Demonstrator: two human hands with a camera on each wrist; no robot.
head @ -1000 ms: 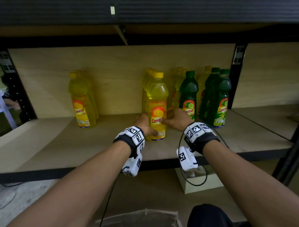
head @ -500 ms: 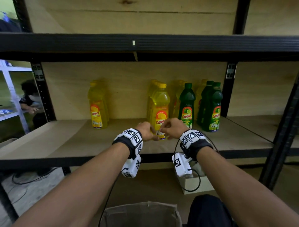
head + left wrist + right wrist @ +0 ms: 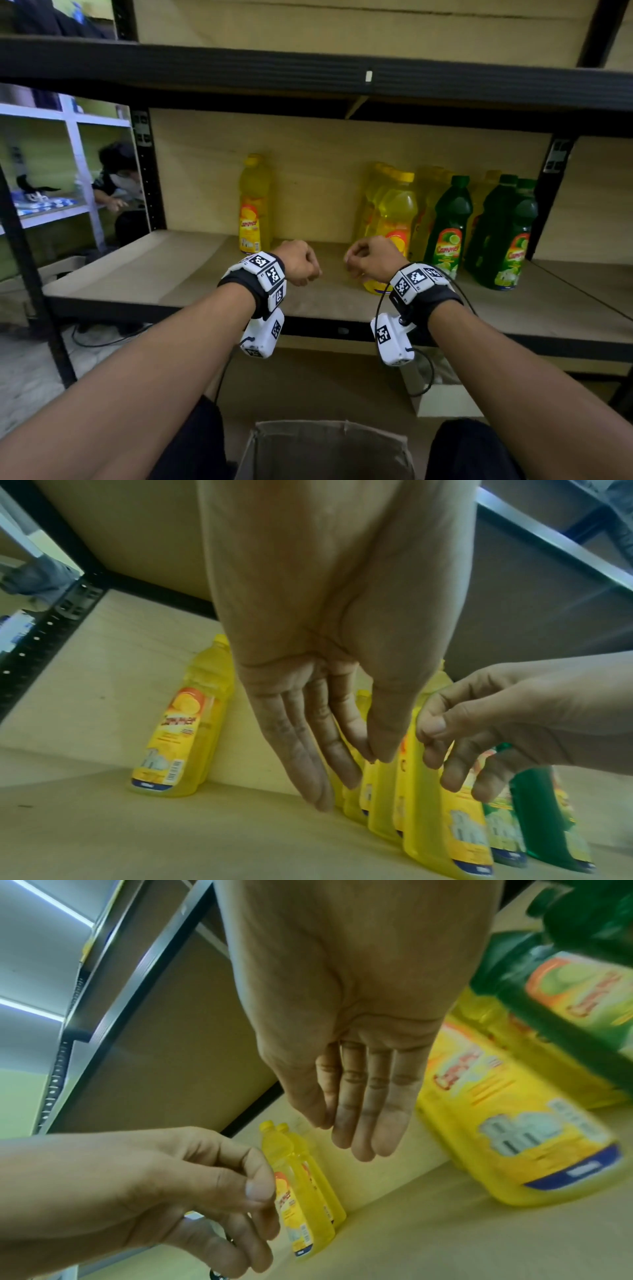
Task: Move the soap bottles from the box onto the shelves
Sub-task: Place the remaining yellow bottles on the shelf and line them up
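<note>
I see the cardboard box (image 3: 329, 448) at bottom centre, its contents hidden. My left hand (image 3: 298, 262) and right hand (image 3: 371, 259) hang relaxed, empty, mid-frame before the shelf (image 3: 191, 284).

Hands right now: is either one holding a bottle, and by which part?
Nothing is held. The left hand and right hand hang empty in front of the front yellow bottle.

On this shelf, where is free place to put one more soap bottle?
The shelf board is bare from the left post to the lone yellow bottles, and bare again between them and the yellow row, behind both hands. On the right it is crowded: yellow and green bottles stand packed up to the right post.
</note>
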